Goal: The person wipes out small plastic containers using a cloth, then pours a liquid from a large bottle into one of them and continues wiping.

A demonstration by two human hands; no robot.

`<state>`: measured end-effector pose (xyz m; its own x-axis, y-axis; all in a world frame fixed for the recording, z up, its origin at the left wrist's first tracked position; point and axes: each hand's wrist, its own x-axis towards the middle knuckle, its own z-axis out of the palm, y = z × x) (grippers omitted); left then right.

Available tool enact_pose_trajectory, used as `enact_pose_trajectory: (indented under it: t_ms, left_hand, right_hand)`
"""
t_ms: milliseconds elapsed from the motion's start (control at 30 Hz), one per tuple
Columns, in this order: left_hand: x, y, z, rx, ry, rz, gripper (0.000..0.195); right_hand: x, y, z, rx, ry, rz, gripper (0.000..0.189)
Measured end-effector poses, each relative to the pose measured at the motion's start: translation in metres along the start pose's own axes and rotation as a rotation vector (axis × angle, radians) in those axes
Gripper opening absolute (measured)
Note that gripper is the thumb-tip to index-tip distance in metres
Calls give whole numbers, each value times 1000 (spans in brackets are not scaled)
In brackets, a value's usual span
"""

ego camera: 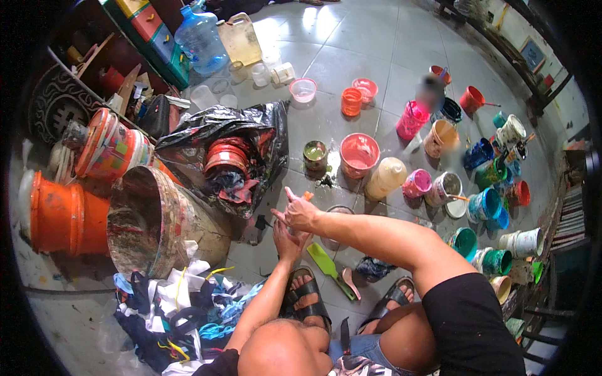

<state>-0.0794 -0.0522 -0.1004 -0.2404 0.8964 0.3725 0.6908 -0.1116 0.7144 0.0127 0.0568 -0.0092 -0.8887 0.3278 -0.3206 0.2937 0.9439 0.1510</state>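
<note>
My right hand (302, 214) and my left hand (288, 242) meet above the tiled floor, palm against palm, with some fingers spread. No tool shows in either; whether something small lies between them cannot be told. Beyond them stand a small cup of green paint (315, 154) and a tub of red paint (359, 155). A cream plastic bottle (386, 177) is to the right. Below the hands a lime-green spatula (322, 259) and a pink spoon (351, 282) lie on the floor. Behind my right forearm, a round container (339, 210) is partly hidden.
A black plastic bag (275, 141) holds a red-stained container. A large paint-stained bucket (160, 211) lies tipped at left beside orange tubs (70, 211) and cloth strips (178, 305). Several paint pots, among them a blue one (484, 205), crowd the right. A water jug (200, 40) stands behind.
</note>
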Motion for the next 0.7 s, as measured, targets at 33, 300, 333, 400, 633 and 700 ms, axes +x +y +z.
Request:
enact_pose_trajectory:
  t_ms: [33,300,333,400,633,700]
  left_hand:
    - [4,-8,0,-14,-66,5,94]
    - [16,-15,9,2,-152,-166,99]
    - [20,-4,9,-34,-167,-181,101]
    - [28,-3,5,-46,-199,-163,108]
    - [34,0,14,-13,-218,-97,99]
    - [37,-6,17,78,-211,-34,96]
  right_hand:
    - [-4,2,-1,-39,23,-18,58]
    - [-56,50,-22,397,690,16,77]
    - [-71,57,-22,523,749,51,83]
    - [-91,58,-25,705,759,212,84]
    - [-99,15,34,810,479,640,83]
    - [-93,1,37,866,415,655,91]
